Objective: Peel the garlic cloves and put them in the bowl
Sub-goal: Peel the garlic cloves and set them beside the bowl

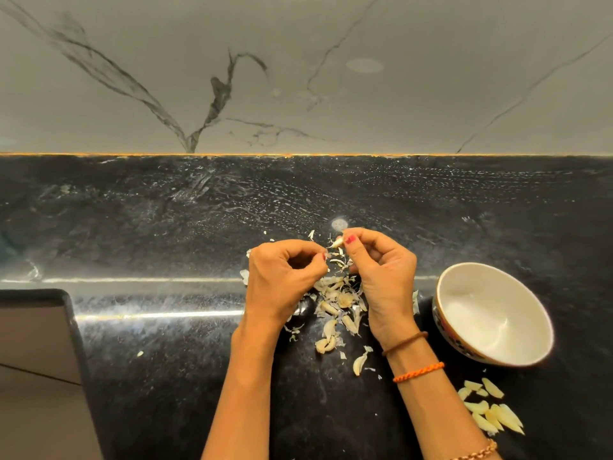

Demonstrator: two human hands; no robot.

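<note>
1. Garlic clove (338,242) sits pinched at the fingertips of the right hand (381,277), held above the black countertop (166,227) with wisps of papery skin hanging from it.
2. Left hand (282,280) has its fingers curled, and its thumb and forefinger nip a shred of skin (326,255) just beside the clove; the two hands are close together, fingertips nearly meeting.
3. Directly beneath and between the hands lies a heap of peels and unpeeled cloves (335,307), spread toward the person, with a few stray pieces further out, one clove (360,363) lying alone near the right wrist.
4. Right wrist carries a brown band (404,342) and an orange thread bracelet (418,372).
5. White bowl (494,313) stands to the right of the right hand, apart from it, tilted in view so its pale inside shows; nothing can be made out inside.
6. Peeled cloves (491,411) lie in a loose group on the countertop, nearer the person than the bowl and outside it.
7. At the far left edge is a dark-rimmed tray or sink edge (71,313); behind the countertop rises a grey veined wall (298,78).
</note>
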